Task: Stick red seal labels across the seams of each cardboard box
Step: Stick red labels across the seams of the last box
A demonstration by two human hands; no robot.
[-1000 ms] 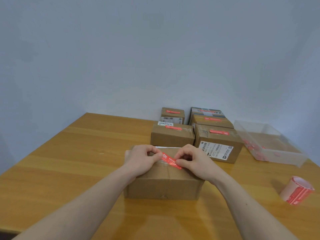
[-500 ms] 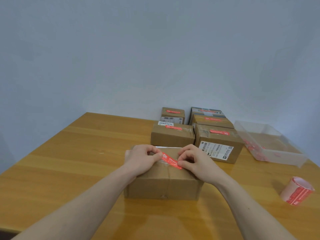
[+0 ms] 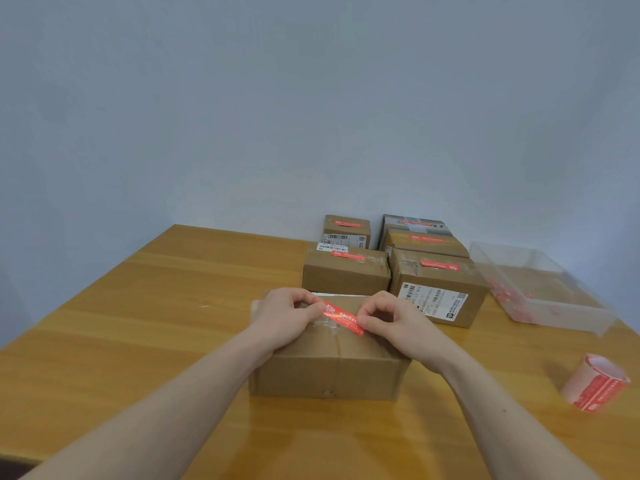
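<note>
Both sets of fingers are curled and pinch the ends of a red seal label [image 3: 343,317]: the left hand [image 3: 281,315] holds its left end with the thumb tip on the strip, the right hand [image 3: 398,322] holds the right end between thumb and forefinger. The label is a narrow glossy strip with white print, lying slantwise across the taped centre seam on top of the nearest cardboard box [image 3: 329,372]. Whether it is already stuck down along its length cannot be told.

That box is plain brown, creased, with clear tape on its seam, and sits toward the middle of the tabletop [image 3: 138,323], a smooth, varnished, honey-coloured wooden surface with visible grain bands. Behind it, toward the far edge, stand four more sealed boxes [image 3: 346,275], each with a red label on top; some carry white barcode stickers.

Toward the far right corner lies a clear plastic tray [image 3: 540,289], shallow and rectangular, with red scraps in it. Near the right edge a roll of labels [image 3: 595,382] lies on its side, red print on pale backing.

The wall [image 3: 277,116] behind is flat, matte and pale blue-grey.
</note>
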